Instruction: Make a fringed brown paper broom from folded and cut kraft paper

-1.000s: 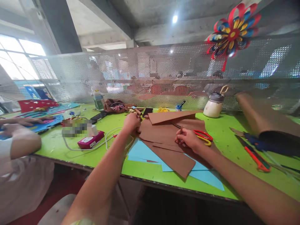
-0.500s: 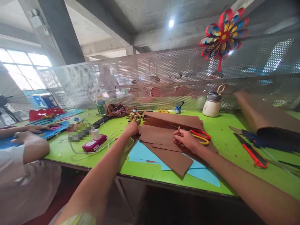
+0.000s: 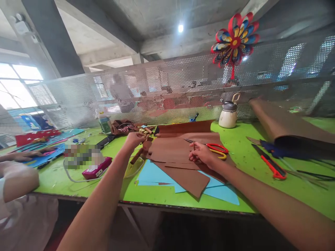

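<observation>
My left hand (image 3: 135, 138) is at the left edge of the brown sheets, its fingers pinched together over a pile of small brown paper rolls (image 3: 149, 130). What it grips, if anything, is hidden. Another brown roll (image 3: 136, 156) lies below that hand, by the white cable. Over the middle of the brown sheet (image 3: 170, 148), my right hand (image 3: 201, 153) is closed on a small brown paper piece (image 3: 194, 147), mostly covered by the fingers. Just behind it lie scissors (image 3: 217, 149) with red and yellow handles. Light blue sheets (image 3: 157, 175) stick out from under the brown ones.
A cream flask (image 3: 228, 115) stands at the back, before the perforated screen. To the right lie a large curled brown sheet (image 3: 285, 122) and a red-handled cutting tool (image 3: 273, 167). A magenta power block (image 3: 97, 169) sits left; a co-worker's arm (image 3: 22, 177) rests beyond it.
My left hand has risen slightly and moved left over the rolls, uncovering brown rolls beneath it. The far brown sheet now stands up more. My right hand stays about where it was; the view has shifted.
</observation>
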Tool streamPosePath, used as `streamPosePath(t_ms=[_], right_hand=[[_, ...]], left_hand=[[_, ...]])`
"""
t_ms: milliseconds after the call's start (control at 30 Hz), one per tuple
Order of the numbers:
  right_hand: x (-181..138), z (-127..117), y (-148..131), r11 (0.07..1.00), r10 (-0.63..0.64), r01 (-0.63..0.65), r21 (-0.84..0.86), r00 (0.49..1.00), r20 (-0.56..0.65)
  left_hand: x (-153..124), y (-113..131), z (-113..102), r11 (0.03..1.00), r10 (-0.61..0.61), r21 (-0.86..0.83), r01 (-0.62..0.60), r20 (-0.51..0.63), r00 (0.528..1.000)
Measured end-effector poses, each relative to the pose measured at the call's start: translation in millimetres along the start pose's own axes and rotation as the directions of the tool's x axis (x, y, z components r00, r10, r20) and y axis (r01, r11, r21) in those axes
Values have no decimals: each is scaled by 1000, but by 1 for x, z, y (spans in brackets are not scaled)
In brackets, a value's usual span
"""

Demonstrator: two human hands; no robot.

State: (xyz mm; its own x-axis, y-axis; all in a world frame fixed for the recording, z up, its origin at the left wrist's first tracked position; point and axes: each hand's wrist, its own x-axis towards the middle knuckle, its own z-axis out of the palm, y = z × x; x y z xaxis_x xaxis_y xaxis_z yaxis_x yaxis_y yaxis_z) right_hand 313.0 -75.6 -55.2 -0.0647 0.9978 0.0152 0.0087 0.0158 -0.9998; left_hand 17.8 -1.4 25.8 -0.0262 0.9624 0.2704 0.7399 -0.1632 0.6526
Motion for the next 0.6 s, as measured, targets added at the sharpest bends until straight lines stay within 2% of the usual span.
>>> streamPosePath(t_ms=[67,133,200,267,333,400,500,600], right_hand=[[0,-1,-2,999,11,-11,34,1000,-3],[0,-1,-4,998,-9,9,62,1000,-2],[0,-2,-5,996,-56,56,76,998,0],[0,-3,-6,991,-114,113,76,993,3],[0,-4,-7,985,-160,159,68,987,14],[-1,-5,-9,982,-181,179,53,983,38],[-1,-6,-11,986,-168,167,11,983,77],[1,-7,-9,988,-145,149,-41,986,83]], left_hand=[[-9,20,7,993,33,-118,-30,17,999],[-23,44,28,968,84,-245,-60,87,993],[-39,67,58,833,161,-553,14,267,950],[-53,85,88,727,187,-675,124,368,911],[-60,96,111,700,202,-696,161,408,890],[-61,101,124,740,184,-659,130,385,905],[-58,102,130,806,170,-587,73,348,922],[-56,101,131,826,189,-562,37,339,921]])
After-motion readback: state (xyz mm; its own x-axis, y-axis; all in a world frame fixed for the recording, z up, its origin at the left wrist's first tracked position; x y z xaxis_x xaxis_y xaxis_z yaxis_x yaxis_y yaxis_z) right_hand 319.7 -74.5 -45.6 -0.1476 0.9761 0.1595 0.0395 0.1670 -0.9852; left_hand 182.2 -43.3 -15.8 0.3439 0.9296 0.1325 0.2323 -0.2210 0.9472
